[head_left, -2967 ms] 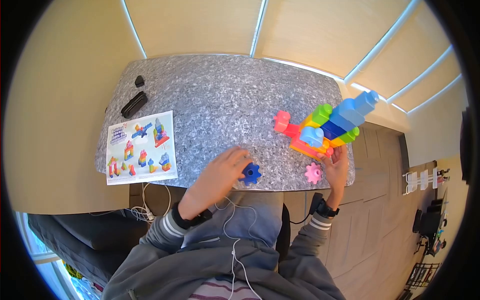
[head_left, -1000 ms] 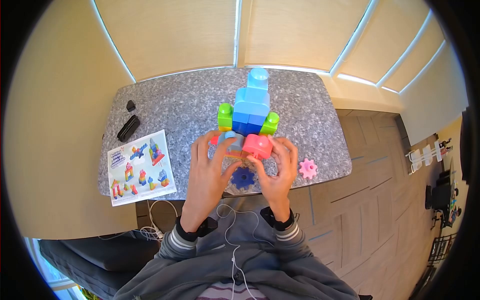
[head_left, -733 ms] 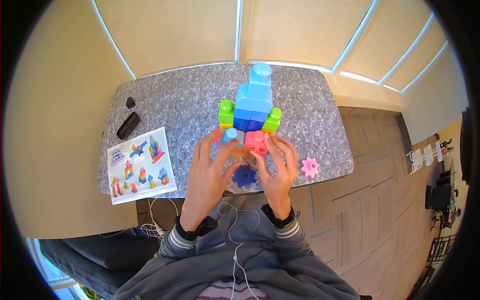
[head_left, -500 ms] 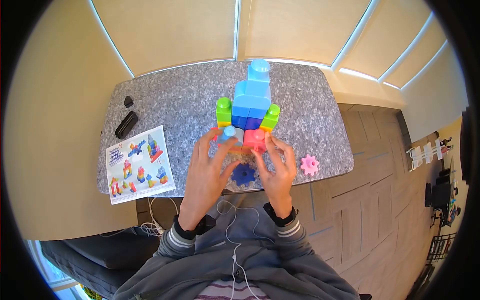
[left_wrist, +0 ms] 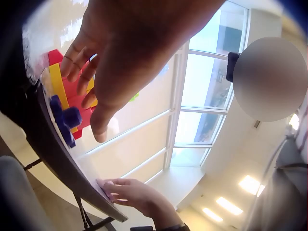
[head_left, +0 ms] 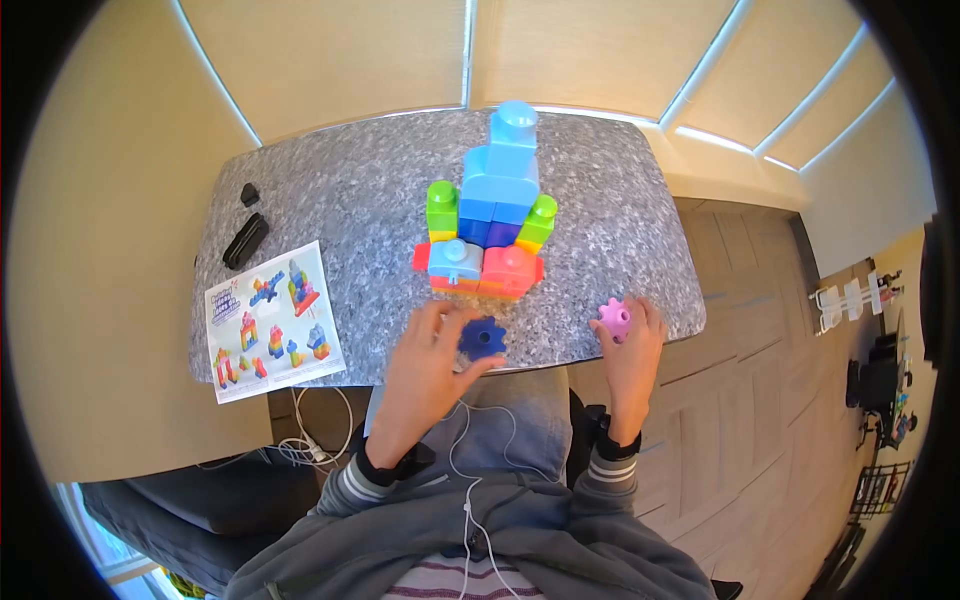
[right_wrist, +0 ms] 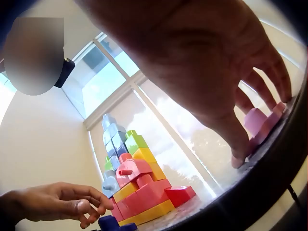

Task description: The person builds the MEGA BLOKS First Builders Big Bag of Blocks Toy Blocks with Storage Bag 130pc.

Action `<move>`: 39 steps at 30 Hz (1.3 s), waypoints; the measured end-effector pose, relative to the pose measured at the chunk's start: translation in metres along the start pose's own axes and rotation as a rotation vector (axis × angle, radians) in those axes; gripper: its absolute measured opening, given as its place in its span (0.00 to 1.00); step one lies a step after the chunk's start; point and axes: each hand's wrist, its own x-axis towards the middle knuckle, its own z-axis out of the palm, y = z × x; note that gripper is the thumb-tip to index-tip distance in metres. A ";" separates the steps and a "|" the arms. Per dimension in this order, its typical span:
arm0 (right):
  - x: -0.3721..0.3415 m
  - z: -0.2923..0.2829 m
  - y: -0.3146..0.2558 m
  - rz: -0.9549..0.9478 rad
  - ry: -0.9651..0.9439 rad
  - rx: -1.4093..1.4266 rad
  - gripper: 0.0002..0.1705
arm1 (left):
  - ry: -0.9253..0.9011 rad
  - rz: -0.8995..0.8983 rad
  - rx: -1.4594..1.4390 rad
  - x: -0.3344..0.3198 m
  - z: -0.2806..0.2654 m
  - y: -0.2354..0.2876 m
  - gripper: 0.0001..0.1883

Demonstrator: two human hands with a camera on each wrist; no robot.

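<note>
A tower of toy blocks (head_left: 498,195) stands on the grey table, light blue on top, with a light blue and a pink socketed block low at its front. Below it lies a dark blue gear (head_left: 484,338), close to the fingers of my left hand (head_left: 412,378), which are loosely bent and hold nothing. My right hand (head_left: 634,368) has thumb and fingers around the pink gear (head_left: 614,318) near the right front edge. In the right wrist view the thumb and fingers grip the pink gear (right_wrist: 257,125) at its sides. In the left wrist view the blue gear (left_wrist: 71,118) lies beyond the left thumb.
A printed picture sheet (head_left: 275,325) lies at the table's left front, with a black case (head_left: 246,241) and a small black piece (head_left: 250,195) behind it. The table's front edge runs just below the hands. White cables (head_left: 315,440) hang at the left.
Both hands have left the tower's front blocks. My left hand has come down beside the blue gear; my right hand has moved right and taken hold of the pink gear.
</note>
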 end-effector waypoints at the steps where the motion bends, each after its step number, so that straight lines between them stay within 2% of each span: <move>1: -0.002 0.003 0.005 0.009 -0.022 0.032 0.37 | -0.042 0.036 0.018 -0.002 0.005 -0.001 0.30; 2: -0.002 0.006 0.006 0.011 -0.049 0.070 0.36 | -0.024 0.017 0.031 -0.003 0.012 -0.005 0.30; 5: 0.000 0.001 -0.001 0.046 -0.139 0.172 0.34 | -0.080 0.034 0.063 -0.007 0.025 -0.006 0.20; 9: 0.008 -0.004 -0.014 0.007 -0.181 0.261 0.30 | -0.090 0.018 0.030 -0.010 0.028 -0.014 0.20; 11: 0.009 -0.005 -0.029 0.038 -0.165 0.495 0.26 | -0.068 0.002 0.022 -0.012 0.026 -0.014 0.19; 14: 0.008 -0.002 -0.040 0.080 -0.180 0.601 0.25 | -0.085 -0.023 0.042 -0.014 0.026 -0.017 0.19; 21: 0.004 -0.008 -0.049 0.124 -0.265 0.549 0.23 | -0.055 -0.046 -0.053 -0.014 0.023 -0.013 0.19; 24: 0.003 -0.007 -0.048 0.159 -0.262 0.672 0.24 | -0.045 -0.094 -0.147 -0.012 0.015 -0.008 0.18; 27: 0.005 -0.010 -0.046 0.180 -0.337 0.561 0.27 | 0.052 -0.014 -0.167 -0.009 0.002 -0.006 0.17; 29: 0.004 -0.004 -0.039 0.041 -0.342 0.436 0.32 | 0.119 -0.087 -0.183 -0.009 -0.001 -0.006 0.16; 30: 0.004 -0.002 -0.037 0.045 -0.337 0.434 0.32 | 0.115 -0.083 -0.186 -0.010 -0.002 -0.008 0.16; 32: 0.008 0.000 -0.039 0.018 -0.329 0.423 0.40 | 0.195 -0.120 -0.181 -0.010 -0.004 -0.010 0.17; 33: 0.011 -0.002 -0.042 0.021 -0.325 0.420 0.40 | 0.191 -0.116 -0.185 -0.010 -0.005 -0.010 0.17; 35: 0.023 -0.008 -0.053 -0.067 -0.269 0.427 0.49 | 0.297 -0.110 -0.173 -0.006 -0.008 -0.009 0.17; 36: 0.031 -0.005 -0.057 -0.064 -0.266 0.425 0.49 | 0.294 -0.107 -0.176 -0.005 -0.008 -0.010 0.17; 38: 0.051 0.001 -0.066 -0.247 -0.240 0.597 0.58 | 0.389 -0.054 -0.155 0.000 -0.009 -0.011 0.17; 39: 0.060 0.005 -0.072 -0.245 -0.232 0.596 0.58 | 0.387 -0.046 -0.158 0.002 -0.009 -0.010 0.17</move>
